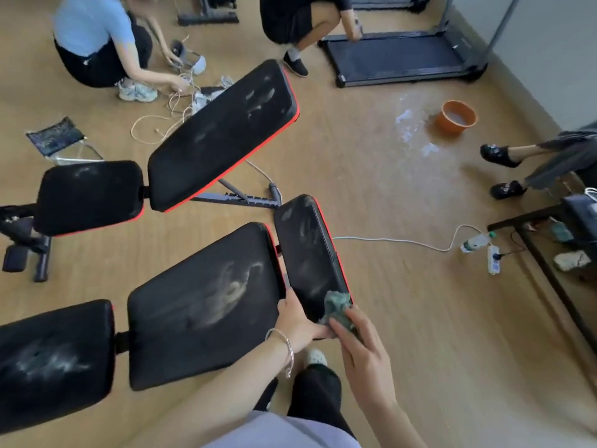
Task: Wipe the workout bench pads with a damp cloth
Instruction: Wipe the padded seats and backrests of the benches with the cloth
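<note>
At the near bottom corner of the raised end pad (307,253), the thumb and fingers of the right hand (363,347) are curled round a bunched green cloth (338,308), pressing it to the pad's black surface just beside its red edge. Just to the left, the left hand (295,320) grips the same pad's lower edge, thumb on top and fingers apparently wrapped underneath, though they are hidden. A thin bracelet (288,349) hangs at that wrist. The end pad stands steeply tilted and carries pale dusty smears. It adjoins the middle pad (203,312), which shows a large whitish swirl, and farther left lies the seat pad (53,360), also streaked. Beyond these stands a second bench (223,134), its long pad angled up and a smaller pad at its left end, both smudged. On the wooden floor (371,176) to the right, an orange bucket (457,118) sits beside a wet, foamy patch (415,130), near a treadmill (397,59). A white cable (403,242) runs to a power strip (493,261), with a plastic bottle (475,242) lying just beside it. A person in a blue top (93,27) crouches by tangled cords (168,114), and a person in black (297,14) crouches at the treadmill.
</note>
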